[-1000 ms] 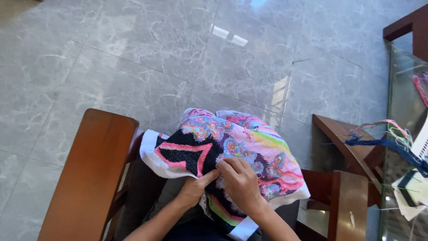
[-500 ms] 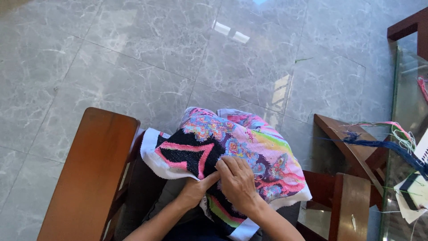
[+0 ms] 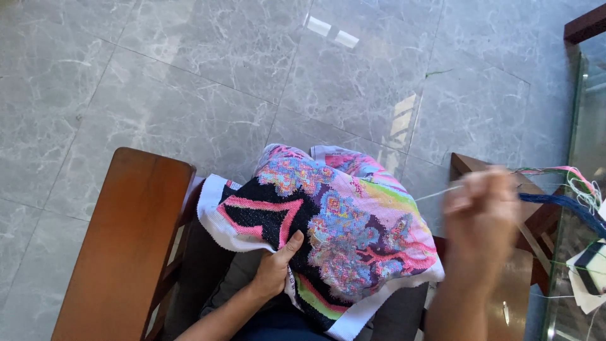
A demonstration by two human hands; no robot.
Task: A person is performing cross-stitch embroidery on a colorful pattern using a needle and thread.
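A colourful cross-stitch cloth (image 3: pixel 334 233) with pink, black, blue and green patterns lies across my lap. My left hand (image 3: pixel 276 268) grips its lower edge, thumb on top of the black part. My right hand (image 3: pixel 481 218) is raised to the right of the cloth, blurred by motion, fingers pinched on a thin pale thread (image 3: pixel 435 192) that runs back toward the cloth. Any needle in it is too blurred to see.
A wooden chair arm (image 3: pixel 129 246) is at my left and another wooden arm (image 3: pixel 505 189) at the right. A glass table (image 3: pixel 584 189) at the right edge carries loose coloured threads (image 3: pixel 577 183) and small cards. Grey marble floor tiles lie ahead.
My right hand has lifted off the cloth and swung up to the right, drawing the thread out. The left hand has stayed on the cloth's edge.
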